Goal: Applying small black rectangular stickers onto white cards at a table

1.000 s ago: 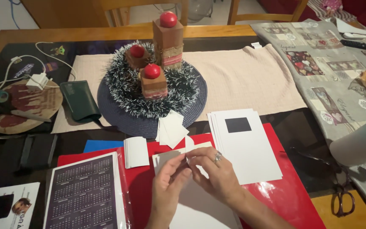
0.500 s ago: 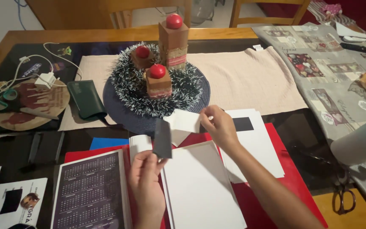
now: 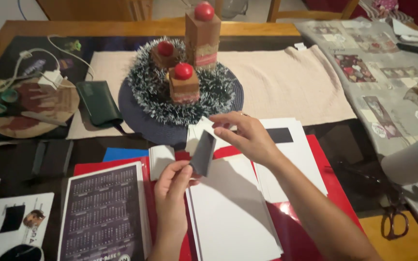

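Left grip [image 3: 172, 181] pinches a dark folded card [image 3: 202, 153].

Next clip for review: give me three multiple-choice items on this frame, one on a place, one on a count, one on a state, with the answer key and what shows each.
1. Where does the dark calendar sheet lie?
A. On the grey patchwork cloth
B. On the red folder, to the left of the left hand
C. Inside the tinsel wreath

2. How many red balls top the wooden blocks in the wreath?
A. One
B. Three
C. Five

3. What is the left hand doing?
A. Pinching a small dark folded card
B. Lying flat and empty
C. Gripping scissors

Key: 1 B, the sheet overlaps the folder's left part. 2 B, each of three blocks carries one ball. 3 A, thumb and fingers close on the card's lower edge.
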